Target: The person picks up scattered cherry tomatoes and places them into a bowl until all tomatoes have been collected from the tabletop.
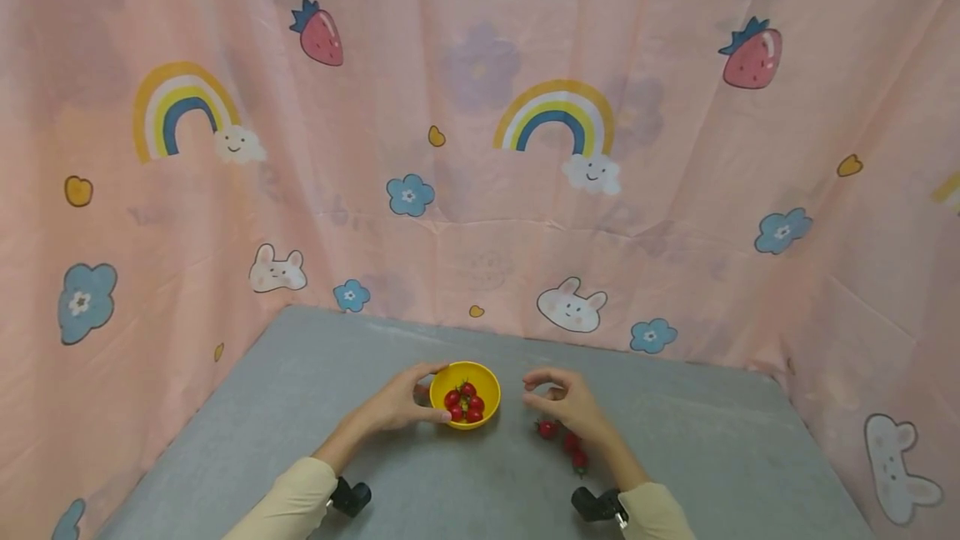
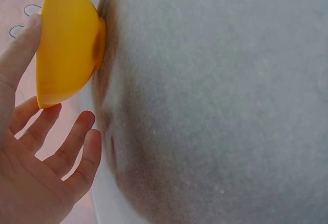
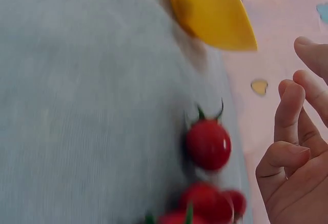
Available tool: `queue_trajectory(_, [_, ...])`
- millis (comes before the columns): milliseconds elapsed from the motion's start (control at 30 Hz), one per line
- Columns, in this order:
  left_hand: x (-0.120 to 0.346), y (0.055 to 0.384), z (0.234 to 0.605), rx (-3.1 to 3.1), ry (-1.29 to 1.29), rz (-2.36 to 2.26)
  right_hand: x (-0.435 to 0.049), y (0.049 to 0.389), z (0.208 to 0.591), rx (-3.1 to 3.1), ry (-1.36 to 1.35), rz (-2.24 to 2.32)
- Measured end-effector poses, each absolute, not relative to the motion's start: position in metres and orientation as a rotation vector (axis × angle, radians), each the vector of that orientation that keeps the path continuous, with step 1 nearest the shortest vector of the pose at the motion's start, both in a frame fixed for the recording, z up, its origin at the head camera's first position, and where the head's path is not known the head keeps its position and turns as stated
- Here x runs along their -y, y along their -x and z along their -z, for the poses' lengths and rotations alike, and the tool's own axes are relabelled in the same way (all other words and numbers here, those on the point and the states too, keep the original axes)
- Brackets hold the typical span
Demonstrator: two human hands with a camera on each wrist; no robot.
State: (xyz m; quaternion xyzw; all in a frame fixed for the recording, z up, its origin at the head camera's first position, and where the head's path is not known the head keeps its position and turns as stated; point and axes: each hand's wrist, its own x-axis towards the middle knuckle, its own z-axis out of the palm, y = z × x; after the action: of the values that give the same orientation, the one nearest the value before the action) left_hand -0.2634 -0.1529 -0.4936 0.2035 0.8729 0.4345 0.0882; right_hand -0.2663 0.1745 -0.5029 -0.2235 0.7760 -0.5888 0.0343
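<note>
So the small round yellow bowl (image 1: 490,391) was sitting around the middle of the grey table (image 1: 450,490), open side up, with a little bunch of shiny red cherry tomatoes (image 1: 476,403) piled in the bottom. I had it gripped from the left with my left hand (image 1: 400,402), thumb on the near side of the rim and fingers round toward the far side; my ring and little fingers kinda stuck out clear of it.

My right hand (image 1: 567,401) was just off to the right of the bowl, up above the table and not touching it. That one was open, fingers loosely bent, with a gap between thumb and fingertips. Right below it, on the near side, were some loose red cherry tomatoes with green stems (image 3: 208,144) lying on the table, partly hidden by my hand and wrist in the head view, so I can't swear to the count.

Further out, I had cream sleeves (image 1: 288,497) on and a black gadget (image 1: 350,497) at each wrist. Past the far edge hung a pink curtain (image 1: 465,273) printed with rainbows, strawberries, bunnies and blue flowers.
</note>
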Motion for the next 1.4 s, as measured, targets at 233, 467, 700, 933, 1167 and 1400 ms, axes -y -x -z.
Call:
queue_trajectory(233, [0.153, 0.262, 0.493, -2.597, -0.600, -1.297, -0.204, 0.261, 0.508, -2.446, 0.666, 1.779])
queue_trajectory(467, [0.153, 0.261, 0.493, -2.594, -0.597, -1.296, -0.230, 0.250, 0.511, -2.504, 0.599, 1.739])
queue_trajectory(700, [0.154, 0.262, 0.491, -2.604, -0.604, -1.298, -0.247, 0.236, 0.513, -2.497, 0.627, 1.722])
queue_trajectory(933, [0.155, 0.264, 0.492, -2.611, -0.607, -1.289, -0.254, 0.221, 0.513, -2.494, 0.468, 1.654])
queue_trajectory(1167, [0.153, 0.264, 0.492, -2.605, -0.613, -1.286, -0.256, 0.206, 0.513, -2.462, 0.416, 1.592])
queue_trajectory(1400, [0.151, 0.262, 0.492, -2.607, -0.619, -1.275, -0.256, 0.197, 0.513, -2.419, 0.400, 1.603])
